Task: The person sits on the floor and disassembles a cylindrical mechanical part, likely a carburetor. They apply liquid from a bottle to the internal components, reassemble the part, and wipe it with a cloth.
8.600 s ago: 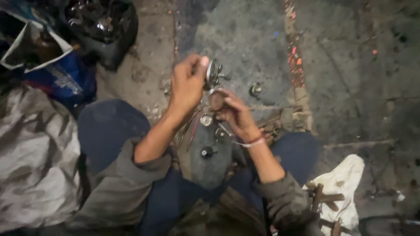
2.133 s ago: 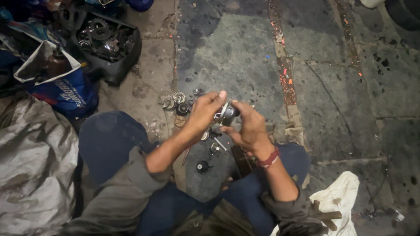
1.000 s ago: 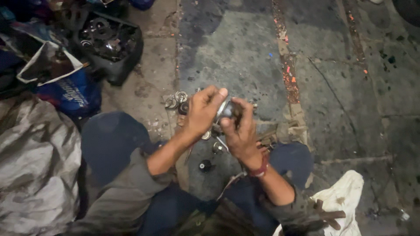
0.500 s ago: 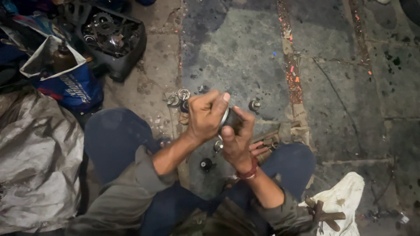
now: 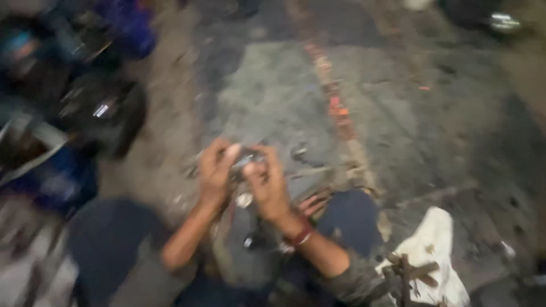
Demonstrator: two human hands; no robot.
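The picture is smeared by motion. My left hand (image 5: 215, 170) and my right hand (image 5: 266, 185) are close together above the ground, both closed around a small round metal part (image 5: 244, 161) held between them. A red band sits on my right wrist. Below the hands a small shiny metal piece (image 5: 244, 199) and a dark round piece (image 5: 250, 241) lie on a dark slab between my knees. Fine detail of the held part cannot be made out.
A black tub of metal parts (image 5: 102, 116) and a blue bag (image 5: 51, 182) stand at the left. A white cloth (image 5: 438, 250) with a rusty tool (image 5: 409, 273) lies at the lower right. A small metal part (image 5: 298, 151) rests on the stained stone ground.
The view has swung and gone blurred. Both hands stay closed on the metal part and now sit lower left in the picture; the right hand has turned round it.
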